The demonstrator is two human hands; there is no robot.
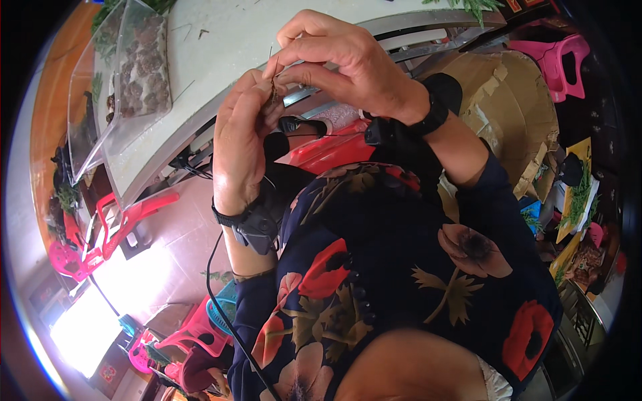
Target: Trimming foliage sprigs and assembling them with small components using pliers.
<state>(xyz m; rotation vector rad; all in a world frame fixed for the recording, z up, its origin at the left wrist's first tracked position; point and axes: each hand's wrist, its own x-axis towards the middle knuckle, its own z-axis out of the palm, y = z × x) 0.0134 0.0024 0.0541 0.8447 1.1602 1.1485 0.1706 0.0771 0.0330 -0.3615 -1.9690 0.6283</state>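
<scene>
My left hand [239,130] and my right hand [351,63] meet just off the near edge of the pale table [217,53]. Between the left thumb and fingers sits a small brown piece [273,97], mostly covered, its kind not clear. A thin dark wire [270,52] sticks up at the fingertips, and the right thumb and forefinger pinch it close to the brown piece. Left of the hands, a clear plastic box [114,87] on the table stands by a pile of brown, cone-like lumps [144,70].
Thin wire pieces [183,91] lie on the table. Green sprigs [476,7] rest at its far right. A torn cardboard box [511,110] and a pink stool [555,63] stand to the right. Red plastic [328,152] lies below my hands. More pink stools [200,331] stand lower left.
</scene>
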